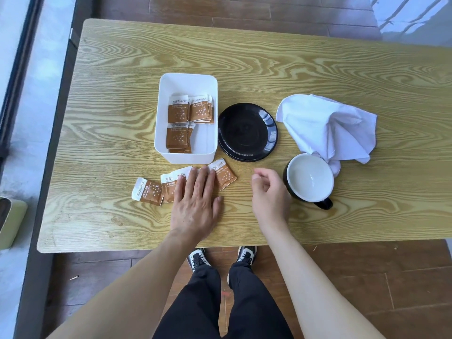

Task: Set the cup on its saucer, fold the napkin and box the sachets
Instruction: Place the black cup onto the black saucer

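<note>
Our left hand [195, 204] lies flat, fingers spread, pressing on the loose sachets [221, 176] that sit on the worktop [318, 69] just in front of the white box [186, 156]. Our right hand [270, 192] hovers loosely curled, gripping nothing, between those sachets and the cup [309, 178]. The two hands are apart.

Several sachets already lie in the box; at least four remain outside, one [148, 192] at the far left of the row. They look thin, light and slick, so we judge they will slide under a flat palm and can be swept together, then pinched by an edge.

The cup stands upright and empty near the front right, well apart from the black saucer [247, 132], which lies bare just beside the box. Both appear glazed, hard and breakable; we would take the cup by its handle [324, 204], which points toward us, or around its body, and set it down gently.

The white napkin [327, 126] lies crumpled behind the cup, one corner touching the cup's rim. It is soft and limp, best lifted by two corners and smoothed flat before folding.
</note>
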